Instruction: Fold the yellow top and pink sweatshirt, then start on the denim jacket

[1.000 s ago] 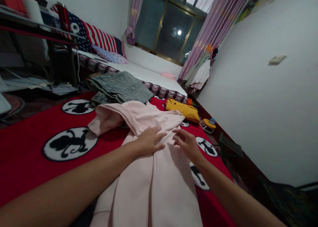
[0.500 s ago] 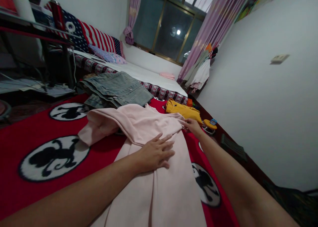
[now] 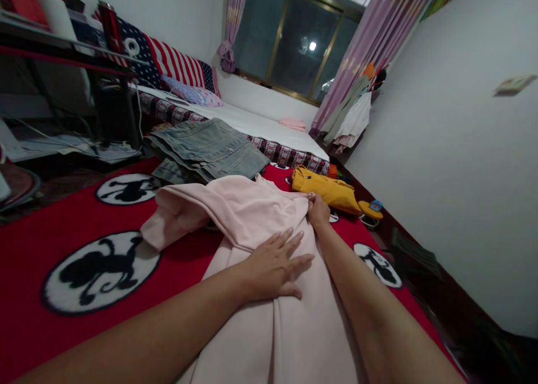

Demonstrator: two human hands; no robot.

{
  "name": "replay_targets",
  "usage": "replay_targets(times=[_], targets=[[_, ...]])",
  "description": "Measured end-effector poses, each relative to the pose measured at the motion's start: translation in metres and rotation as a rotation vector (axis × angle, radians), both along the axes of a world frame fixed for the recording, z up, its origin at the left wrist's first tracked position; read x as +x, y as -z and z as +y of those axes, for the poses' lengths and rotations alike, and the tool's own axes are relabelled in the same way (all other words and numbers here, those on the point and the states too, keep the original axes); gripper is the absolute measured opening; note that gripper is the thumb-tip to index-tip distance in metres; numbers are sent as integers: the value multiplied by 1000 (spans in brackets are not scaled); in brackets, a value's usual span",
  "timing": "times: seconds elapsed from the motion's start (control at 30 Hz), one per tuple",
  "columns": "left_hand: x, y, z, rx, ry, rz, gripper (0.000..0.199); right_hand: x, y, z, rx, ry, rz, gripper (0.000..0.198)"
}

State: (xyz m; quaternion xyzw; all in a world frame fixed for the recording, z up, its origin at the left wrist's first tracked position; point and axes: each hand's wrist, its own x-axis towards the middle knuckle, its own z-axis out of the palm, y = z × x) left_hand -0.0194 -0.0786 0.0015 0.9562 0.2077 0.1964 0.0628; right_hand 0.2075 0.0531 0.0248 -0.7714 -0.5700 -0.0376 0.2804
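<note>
1. Far left, the red blanket with its black-and-white figures is what I'm working on; the loose pink sleeve lies bunched across it, not yet tucked in.
2. Behind that, the folded jeans sit near the pink garment's top edge, apart from my hands, so I leave them be.
3. My left hand lies flat on the middle of the pink garment, fingers spread wide and gripping nothing. Good: I judge a flat palm here should pin the cloth so it can't slide while the other hand works.
4. The garment itself runs from near my body up the blanket, its top folded over.
5. My right hand is at the far right corner of that fold, fingers closed, pinching the pink edge as far as I can tell. To do this well, I'd pull the edge taut and straight, away from the pinned palm.
6. Just beyond, the yellow bag lies close; I should mind not to snag it.
</note>
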Motion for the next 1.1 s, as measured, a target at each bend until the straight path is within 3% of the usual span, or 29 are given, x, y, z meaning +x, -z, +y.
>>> replay_targets(times=[0.07, 0.23, 0.3, 0.37, 0.47, 0.57, 0.7, 0.83, 0.93, 1.03, 1.1], targets=[[0, -1, 1, -33, -29, 26, 84, -2, 3, -4, -49, -35, 3, 32], [0, -5, 4, -113, -135, 36, 109, -11, -22, -23, -156, -204, 21, 49], [1, -5, 5, -153, -184, 13, 114, -23, -26, -39, -134, -259, 21, 59], [1, -3, 8, -190, -223, -30, 99, -40, -20, -64, -22, -347, 17, 70], [-1, -3, 15, -239, -314, -228, 58, -66, -2, -110, 139, -463, 32, 69], [-5, -4, 22, -274, -427, -490, 45, -83, 10, -140, 11, -443, 19, 53], [-8, -5, 25, -287, -462, -606, 40, -97, 6, -141, -252, -354, -7, 39], [-20, -12, 24, -200, -412, -498, 35, -113, 7, -131, -158, -253, -62, 43], [-46, -34, 30, -14, -436, -386, 28, -116, 15, -131, -142, -273, -103, 47], [-89, -65, 43, 176, -628, -446, 29, -112, 18, -132, -136, -306, -37, 45], [-122, -81, 54, 213, -909, -519, 32, -108, 18, -132, -105, -322, 10, 42]])
